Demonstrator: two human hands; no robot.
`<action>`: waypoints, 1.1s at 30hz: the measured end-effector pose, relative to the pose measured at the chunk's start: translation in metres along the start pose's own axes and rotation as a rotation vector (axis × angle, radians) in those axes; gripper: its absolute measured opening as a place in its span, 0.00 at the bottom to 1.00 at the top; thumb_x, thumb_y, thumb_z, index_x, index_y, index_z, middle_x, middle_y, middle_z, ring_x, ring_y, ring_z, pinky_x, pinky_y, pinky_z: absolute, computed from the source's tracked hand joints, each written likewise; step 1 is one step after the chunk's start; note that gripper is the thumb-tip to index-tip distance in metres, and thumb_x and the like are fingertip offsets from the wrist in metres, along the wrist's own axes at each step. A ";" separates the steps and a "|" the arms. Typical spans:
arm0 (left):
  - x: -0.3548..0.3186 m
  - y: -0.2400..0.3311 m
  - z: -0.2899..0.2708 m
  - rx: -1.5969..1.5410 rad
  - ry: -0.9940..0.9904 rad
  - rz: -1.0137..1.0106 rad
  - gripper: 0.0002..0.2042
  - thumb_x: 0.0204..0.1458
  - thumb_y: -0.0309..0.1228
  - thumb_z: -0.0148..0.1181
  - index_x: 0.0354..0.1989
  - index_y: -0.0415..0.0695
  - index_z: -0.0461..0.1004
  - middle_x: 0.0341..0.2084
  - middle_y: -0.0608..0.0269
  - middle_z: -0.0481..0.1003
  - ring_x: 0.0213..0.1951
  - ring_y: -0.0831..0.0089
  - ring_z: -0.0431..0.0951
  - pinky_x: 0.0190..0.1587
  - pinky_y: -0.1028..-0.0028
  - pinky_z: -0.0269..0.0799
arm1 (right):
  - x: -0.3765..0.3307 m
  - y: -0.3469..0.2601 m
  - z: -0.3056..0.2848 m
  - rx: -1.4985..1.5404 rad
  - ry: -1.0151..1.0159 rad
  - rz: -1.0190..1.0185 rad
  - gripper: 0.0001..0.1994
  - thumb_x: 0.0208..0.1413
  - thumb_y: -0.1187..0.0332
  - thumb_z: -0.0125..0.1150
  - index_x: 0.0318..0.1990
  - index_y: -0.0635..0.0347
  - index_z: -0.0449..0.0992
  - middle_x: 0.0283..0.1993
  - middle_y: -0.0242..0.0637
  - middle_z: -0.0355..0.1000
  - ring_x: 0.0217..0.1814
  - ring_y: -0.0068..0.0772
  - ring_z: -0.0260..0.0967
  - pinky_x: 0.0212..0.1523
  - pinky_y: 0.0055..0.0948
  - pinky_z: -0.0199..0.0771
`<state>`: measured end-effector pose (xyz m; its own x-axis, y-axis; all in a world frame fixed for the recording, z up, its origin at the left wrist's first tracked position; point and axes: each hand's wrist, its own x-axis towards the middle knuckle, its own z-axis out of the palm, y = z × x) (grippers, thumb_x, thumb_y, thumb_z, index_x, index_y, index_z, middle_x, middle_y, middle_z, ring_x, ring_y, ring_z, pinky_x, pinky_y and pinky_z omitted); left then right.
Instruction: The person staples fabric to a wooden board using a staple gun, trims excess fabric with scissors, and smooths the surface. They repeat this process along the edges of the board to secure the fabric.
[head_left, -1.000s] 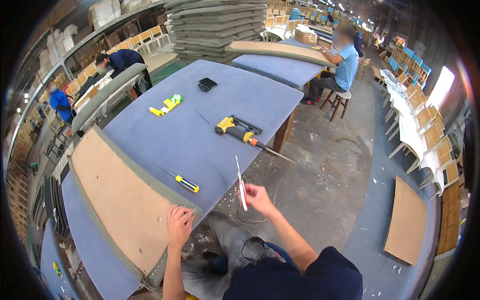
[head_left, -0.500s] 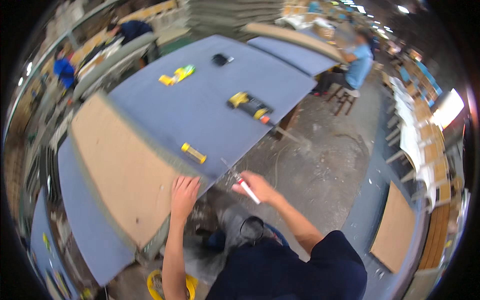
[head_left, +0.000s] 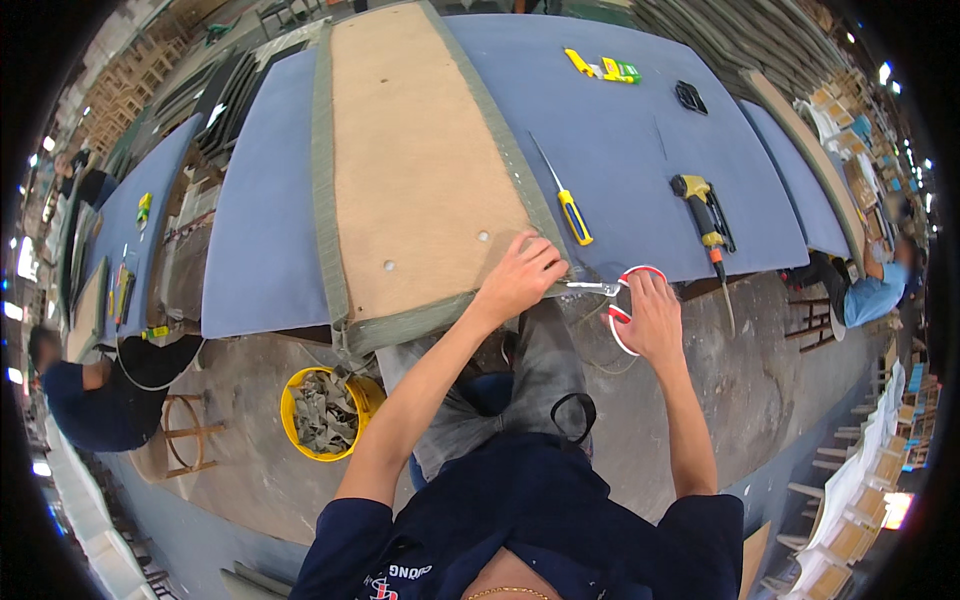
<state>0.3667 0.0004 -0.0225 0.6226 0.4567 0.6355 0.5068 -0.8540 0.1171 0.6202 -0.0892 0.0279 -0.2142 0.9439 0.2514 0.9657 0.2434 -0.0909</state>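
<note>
A long plywood panel [head_left: 420, 170] with grey-green fabric [head_left: 500, 145] wrapped over its edges lies on the blue-grey table. At its near right corner, my left hand [head_left: 520, 275] has its fingers curled over the edge and closed on the fabric. My right hand [head_left: 652, 315] holds scissors [head_left: 597, 288] with red and white handles, its fingers in the loops. The handles are spread, and the blades point left at the corner beside my left fingertips. Whether the blades touch fabric is hard to make out.
Right of the panel lie a yellow-handled screwdriver-like tool [head_left: 574, 215], a staple gun [head_left: 712, 225] with a hose, a black object [head_left: 690, 97] and a yellow-green packet [head_left: 615, 70]. A yellow bucket [head_left: 290, 410] of fabric scraps stands below. Seated people [head_left: 880, 290] work at both sides.
My view has swung so the panel sits upright ahead. My right hand has shifted its grip to the scissors' loops and brought the blades to the corner by my left hand.
</note>
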 end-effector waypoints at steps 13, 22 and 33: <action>-0.002 0.000 -0.002 0.175 0.000 0.063 0.10 0.48 0.30 0.60 0.40 0.48 0.77 0.36 0.69 0.73 0.49 0.71 0.74 0.67 0.53 0.63 | 0.027 -0.011 0.026 -0.037 0.032 -0.153 0.27 0.40 0.60 0.74 0.48 0.63 0.73 0.46 0.45 0.71 0.53 0.50 0.70 0.55 0.43 0.69; -0.006 0.013 0.001 0.346 0.012 0.194 0.08 0.48 0.33 0.59 0.34 0.47 0.79 0.36 0.70 0.75 0.48 0.71 0.75 0.69 0.50 0.62 | 0.018 0.006 0.022 -0.171 -0.206 -0.104 0.19 0.43 0.62 0.72 0.38 0.62 0.71 0.39 0.47 0.70 0.42 0.53 0.74 0.38 0.47 0.76; -0.011 0.013 -0.005 0.360 0.165 0.204 0.09 0.51 0.33 0.59 0.37 0.45 0.79 0.34 0.70 0.74 0.45 0.73 0.75 0.68 0.51 0.62 | 0.043 -0.028 0.028 -0.137 -0.258 -0.166 0.19 0.42 0.62 0.74 0.39 0.61 0.75 0.41 0.46 0.72 0.41 0.54 0.76 0.40 0.50 0.75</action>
<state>0.3634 -0.0165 -0.0246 0.6423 0.2171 0.7351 0.5771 -0.7681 -0.2774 0.5796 -0.0487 0.0141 -0.3833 0.9236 -0.0023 0.9216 0.3827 0.0651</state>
